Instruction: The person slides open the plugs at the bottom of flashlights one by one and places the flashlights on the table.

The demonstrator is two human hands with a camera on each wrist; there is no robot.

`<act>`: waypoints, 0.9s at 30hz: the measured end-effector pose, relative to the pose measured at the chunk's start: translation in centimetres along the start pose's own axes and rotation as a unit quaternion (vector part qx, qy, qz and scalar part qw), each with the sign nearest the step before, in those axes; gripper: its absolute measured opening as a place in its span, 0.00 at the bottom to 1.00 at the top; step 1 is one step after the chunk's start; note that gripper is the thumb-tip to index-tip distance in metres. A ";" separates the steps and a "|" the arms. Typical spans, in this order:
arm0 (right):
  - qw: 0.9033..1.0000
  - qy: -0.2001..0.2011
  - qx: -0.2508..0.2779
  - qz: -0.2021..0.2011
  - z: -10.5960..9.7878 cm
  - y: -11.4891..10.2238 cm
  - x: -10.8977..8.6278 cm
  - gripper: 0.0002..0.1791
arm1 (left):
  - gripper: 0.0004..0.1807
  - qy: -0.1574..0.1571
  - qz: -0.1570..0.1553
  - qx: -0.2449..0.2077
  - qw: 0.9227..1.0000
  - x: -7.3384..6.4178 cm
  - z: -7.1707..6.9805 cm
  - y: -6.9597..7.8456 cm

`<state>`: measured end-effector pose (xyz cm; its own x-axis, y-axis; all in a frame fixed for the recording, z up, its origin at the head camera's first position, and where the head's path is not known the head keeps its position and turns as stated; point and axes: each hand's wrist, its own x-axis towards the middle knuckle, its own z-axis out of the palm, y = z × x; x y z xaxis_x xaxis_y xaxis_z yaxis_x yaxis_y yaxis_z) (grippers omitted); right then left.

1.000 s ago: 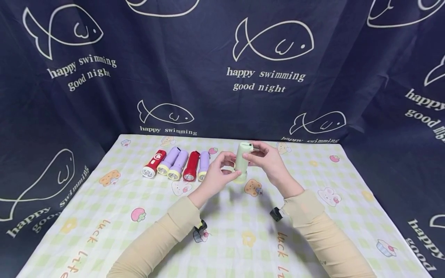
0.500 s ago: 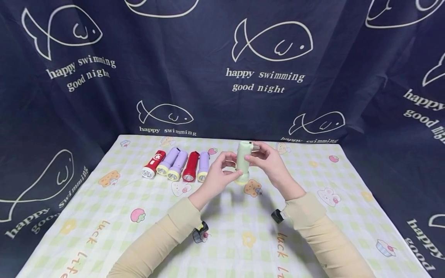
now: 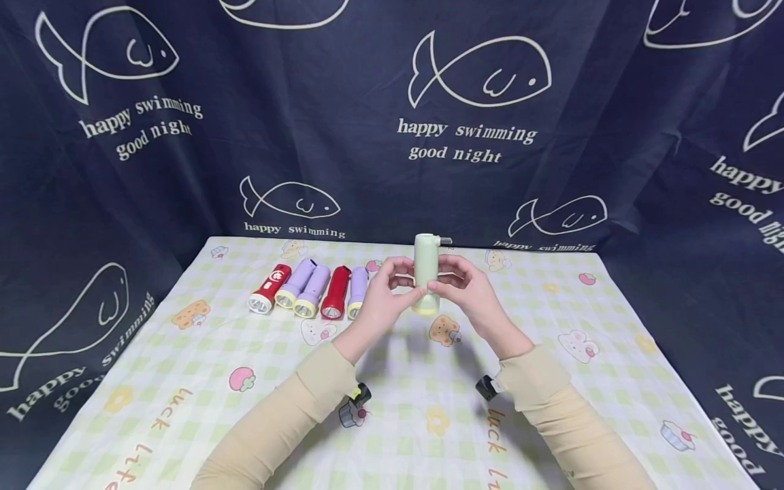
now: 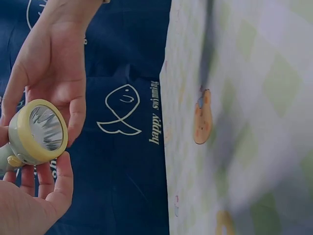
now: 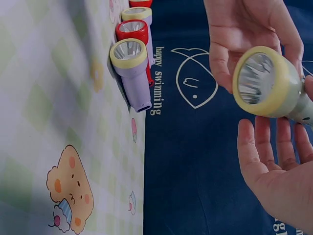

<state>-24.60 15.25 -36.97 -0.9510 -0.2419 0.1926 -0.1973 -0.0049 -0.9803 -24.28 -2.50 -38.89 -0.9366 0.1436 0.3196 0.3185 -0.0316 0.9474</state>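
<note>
A pale green flashlight (image 3: pixel 427 262) stands nearly upright above the table, lamp end down, between my two hands. Metal plug prongs (image 3: pixel 446 240) stick out to the right from its top end. My left hand (image 3: pixel 386 299) grips it from the left, thumb low on the body. From the right, my right hand (image 3: pixel 470 291) grips it too, the thumbs close together at the front. Both wrist views show its yellow-rimmed lamp head (image 5: pixel 259 81) and silver reflector, with fingers around it.
Several flashlights lie in a row at the back left: a red one with a white head (image 3: pixel 269 289), lilac ones with yellow rims (image 3: pixel 312 289), and another red one (image 3: pixel 336 292). A checked cloth (image 3: pixel 294 422) covers the table. A dark blue fish-print curtain (image 3: pixel 343 136) hangs behind.
My right hand has slid down from the plug end to the lower body, leaving the prongs exposed. The green flashlight has risen slightly and stands straighter. My left hand keeps holding it.
</note>
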 end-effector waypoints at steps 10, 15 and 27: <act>0.999 0.026 -0.022 -0.037 0.1 0.4 0.0 0.30 | 0.26 0.004 -0.051 -0.015 0.999 0.8 0.3 0.3; 0.999 0.027 -0.013 -0.027 -0.1 0.8 0.0 0.28 | 0.26 0.010 -0.068 -0.015 0.997 0.9 0.7 0.0; 0.997 0.065 -0.035 0.003 -1.2 1.0 0.1 0.27 | 0.24 0.014 -0.109 -0.041 0.993 1.2 2.0 -0.4</act>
<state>-25.15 16.38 -37.89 -0.9741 -0.1139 0.1954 -0.2035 0.0644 -0.9770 -25.24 -0.34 -38.87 -0.9862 0.1281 0.1053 0.0950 -0.0838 0.9919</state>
